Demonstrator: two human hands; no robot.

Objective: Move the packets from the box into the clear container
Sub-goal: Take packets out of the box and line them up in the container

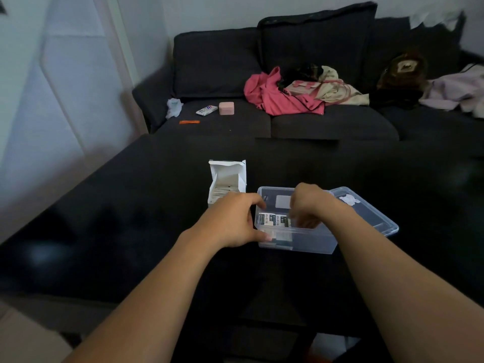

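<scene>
Two bare forearms reach forward over a dark table (131, 231). The left hand (233, 222) grips the near-left corner of the container (309, 242): thumb pressed on the front wall, fingers curled over the rim. It braces the container and holds no packet. The right hand (307, 205) dips inside the container, fingers curled downward at the packets (273, 220) that stand there in a row. Whether these fingers pinch a packet or merely press the row cannot be told; they are partly hidden by the wall and the hand itself.

The lid (372, 213) lies tilted against the container's right side, touching it. Just beyond the left hand stands the box (227, 182), white, flap open, with further packets visible inside.

Step in hand, as judged: seating a transferred batch in the container. The task is partly done, since packets remain in the box.

The next move calls for freeing the right hand, reaching to the box just beside the container, and pinching another batch without tipping the light carton.

Farther back, a dark sofa (327, 121) carries clothing and small items.
</scene>
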